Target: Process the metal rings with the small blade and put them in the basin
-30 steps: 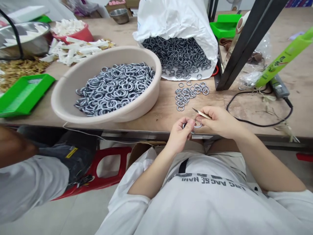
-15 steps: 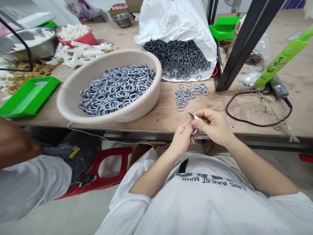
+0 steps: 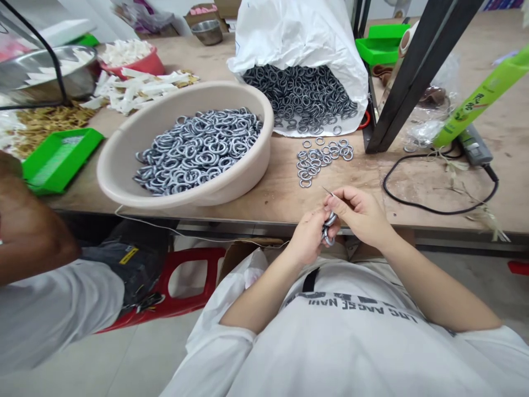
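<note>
Grey rings (image 3: 329,219) are gripped in my left hand (image 3: 308,234), just off the table's front edge. My right hand (image 3: 361,214) is closed around a thin pointed blade (image 3: 328,191), its tip sticking out past the fingers toward the upper left. The fingertips of both hands meet above the rings. Beyond my hands, a small group of loose grey rings (image 3: 313,164) lies on the table. A wide beige basin (image 3: 248,176) full of similar rings stands to the left, and a white sack (image 3: 289,38) spills darker rings behind them.
A black metal post (image 3: 407,82) rises right of the sack. Farther right lie a corded grey device (image 3: 475,146) and a green packet (image 3: 481,102). A person's arm (image 3: 33,226) is at the left, beside a green tray (image 3: 60,162) and a red bowl (image 3: 152,66).
The blade in my right hand has turned, so it looks thinner, and its white part is no longer seen. The neighbouring person's arm has moved up and over the near end of the green tray.
</note>
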`<state>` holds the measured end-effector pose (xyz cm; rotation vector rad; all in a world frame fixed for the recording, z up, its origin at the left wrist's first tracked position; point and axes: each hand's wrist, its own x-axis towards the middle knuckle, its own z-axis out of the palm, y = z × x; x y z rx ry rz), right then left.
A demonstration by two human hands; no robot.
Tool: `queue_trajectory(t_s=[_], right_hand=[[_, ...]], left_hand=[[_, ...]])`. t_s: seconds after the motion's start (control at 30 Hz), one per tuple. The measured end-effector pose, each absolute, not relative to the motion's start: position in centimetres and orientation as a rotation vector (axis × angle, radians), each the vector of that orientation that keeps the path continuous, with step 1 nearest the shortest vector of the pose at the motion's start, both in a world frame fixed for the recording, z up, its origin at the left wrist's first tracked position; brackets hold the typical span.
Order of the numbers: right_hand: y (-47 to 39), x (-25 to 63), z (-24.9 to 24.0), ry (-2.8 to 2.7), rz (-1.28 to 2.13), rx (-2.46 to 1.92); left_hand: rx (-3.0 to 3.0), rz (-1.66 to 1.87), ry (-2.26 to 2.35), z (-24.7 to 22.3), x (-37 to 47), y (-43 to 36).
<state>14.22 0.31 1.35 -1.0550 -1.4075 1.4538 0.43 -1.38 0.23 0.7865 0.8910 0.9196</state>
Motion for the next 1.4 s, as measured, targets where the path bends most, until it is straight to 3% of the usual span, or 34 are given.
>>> queue_trajectory(t_s=[0.27, 0.53, 1.03, 1.2, 1.4], right_hand=[[0.5, 15.0, 1.5, -1.564, 1.322, -1.097], [-1.7, 16.4, 2.9, -2.060, 0.662, -1.143], [-2.1, 16.2, 3.3, -2.160, 0.678, -1.119], [0.7, 17.0, 1.3, -2.034, 0.667, -1.349], [6.1, 13.5, 1.4, -2.240, 0.411, -1.368]], left_hand=[[0.806, 0.916, 0.848, 0.2, 0.3, -1.6], [0.818, 0.956, 0.807, 0.4, -0.3, -1.5], [0.903, 0.927, 0.781, 0.5, -0.7, -2.0], [1.074, 0.784, 0.599, 1.4, -1.3, -2.9], [0.806, 1.002, 0.704, 1.0, -3.0, -1.6]])
